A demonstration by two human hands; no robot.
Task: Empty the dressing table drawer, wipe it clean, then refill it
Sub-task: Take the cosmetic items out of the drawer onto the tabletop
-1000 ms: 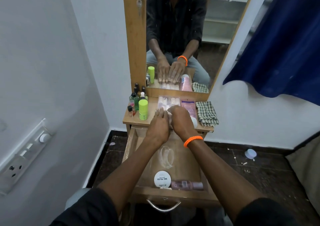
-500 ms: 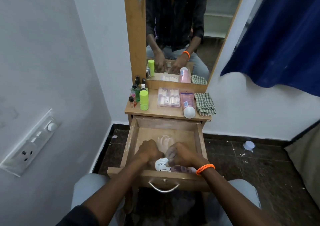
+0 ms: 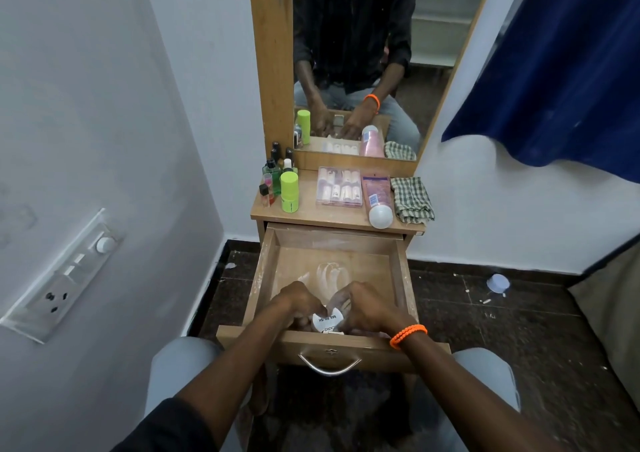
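Right now both our hands are down at the front of the open drawer (image 3: 266,271): left hand (image 3: 300,303) and right hand (image 3: 367,308) w/ fingers curled round the white nail-polish tub (image 3: 328,320). Risk: dusty drawer floor, so the tub may slip as we lift.

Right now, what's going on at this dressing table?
A person sits at the open wooden drawer with both hands at its front. The left hand and right hand are closing on a round white nail polish remover tub; something else lies under the right hand, mostly hidden. On the tabletop stand a lime green stick, a clear case of small bottles, a pink tube and a checked cloth. The drawer floor looks dusty, not yet wiped.
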